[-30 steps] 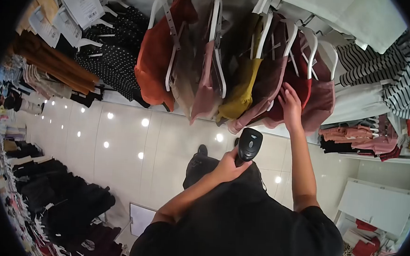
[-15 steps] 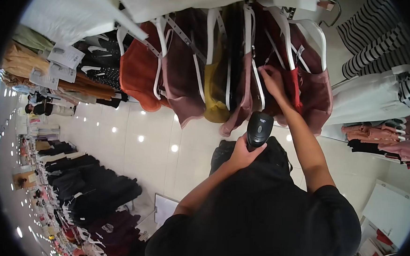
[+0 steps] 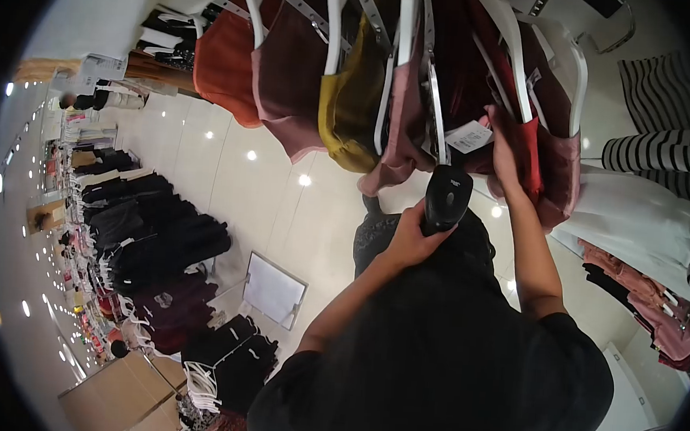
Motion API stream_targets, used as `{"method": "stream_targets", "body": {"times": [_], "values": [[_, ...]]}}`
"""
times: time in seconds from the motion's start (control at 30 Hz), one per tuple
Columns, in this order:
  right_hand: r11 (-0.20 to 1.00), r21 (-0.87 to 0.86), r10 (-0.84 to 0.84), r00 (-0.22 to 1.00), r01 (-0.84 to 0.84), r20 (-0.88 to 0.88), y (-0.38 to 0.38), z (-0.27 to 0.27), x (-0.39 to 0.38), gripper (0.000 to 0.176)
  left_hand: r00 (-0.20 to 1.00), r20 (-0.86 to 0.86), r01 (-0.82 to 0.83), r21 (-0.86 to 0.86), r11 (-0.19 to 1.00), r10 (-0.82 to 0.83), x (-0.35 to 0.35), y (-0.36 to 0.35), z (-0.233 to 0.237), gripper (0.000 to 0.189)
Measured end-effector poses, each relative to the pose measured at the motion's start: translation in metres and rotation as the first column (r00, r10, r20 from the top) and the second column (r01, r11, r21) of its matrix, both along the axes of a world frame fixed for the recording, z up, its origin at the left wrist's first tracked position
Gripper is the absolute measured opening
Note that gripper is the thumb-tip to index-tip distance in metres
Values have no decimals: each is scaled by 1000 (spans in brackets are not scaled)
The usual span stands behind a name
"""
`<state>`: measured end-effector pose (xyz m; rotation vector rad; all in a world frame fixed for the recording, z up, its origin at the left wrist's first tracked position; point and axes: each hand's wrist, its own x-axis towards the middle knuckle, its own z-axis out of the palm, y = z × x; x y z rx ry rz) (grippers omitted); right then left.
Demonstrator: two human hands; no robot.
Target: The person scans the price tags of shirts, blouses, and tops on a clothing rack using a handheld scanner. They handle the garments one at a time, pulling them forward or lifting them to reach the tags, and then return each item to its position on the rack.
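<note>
The fingers of the left hand were closed around the handle of a black handheld scanner. The scanner's head was located just below a white printed tag, as seen in the head view. The fingers of the right hand were at the tag's right edge; whether they pinched it could not be determined. A red garment hung directly right of this hand, on a white hanger. A mustard garment and an orange garment hung farther left. Striped garments were positioned at far right; dark garments hung across the tiled floor.
</note>
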<state>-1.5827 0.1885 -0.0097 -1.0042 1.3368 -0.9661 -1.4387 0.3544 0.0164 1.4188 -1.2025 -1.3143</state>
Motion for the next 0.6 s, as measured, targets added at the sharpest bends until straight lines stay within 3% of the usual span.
{"method": "stream_targets", "body": {"times": [0.07, 0.17, 0.2, 0.3, 0.37, 0.4, 0.43, 0.47, 0.5, 0.53, 0.57, 0.6], "values": [[997, 13, 77, 986, -80, 146, 5, -6, -4, 43, 1000, 21, -21, 14, 1000, 21, -5, 0, 6, 33], [984, 170, 2, 954, -55, 300, 12, -1, -8, 45, 996, 82, -44, -6, 999, 44, -11, 0, 4, 28], [997, 40, -78, 967, 70, 242, 15, -7, 0, 44, 991, 122, -45, -29, 999, 48, -12, 1, 2, 28], [994, 105, -32, 990, 18, 139, 9, -3, -4, 43, 996, 86, -18, -53, 998, 22, -15, 2, -2, 27], [997, 72, -39, 985, 27, 166, 6, -2, 2, 40, 996, 77, 41, -50, 998, -37, -15, 2, -3, 27], [994, 84, 37, 938, -70, 343, 4, -2, 5, 38, 993, 68, 97, -49, 994, -94, -15, 2, -4, 27], [983, 76, 105, 854, -167, 509, 3, 1, 7, 35, 993, 64, 105, -52, 993, -102, -15, 2, -7, 27], [967, 162, 55, 779, -198, 624, 5, 5, 8, 31, 983, 18, 181, -78, 980, -180, -15, 3, -11, 29], [946, 15, 212, 650, -325, 730, 0, -5, 1, 30, 965, -24, 256, -106, 961, -260, -15, 3, -13, 30], [891, -111, 281, 342, -441, 897, -8, -20, 2, 31, 962, -28, 266, -107, 958, -270, -14, 5, -11, 30], [823, -272, 309, -10, -499, 951, -14, -32, 2, 33, 957, 77, 288, -122, 950, -281, -14, 4, -8, 32], [811, -263, 234, -123, -523, 964, -14, -28, 1, 36, 941, 182, 312, -136, 940, -285, -15, 2, -3, 34]]}}
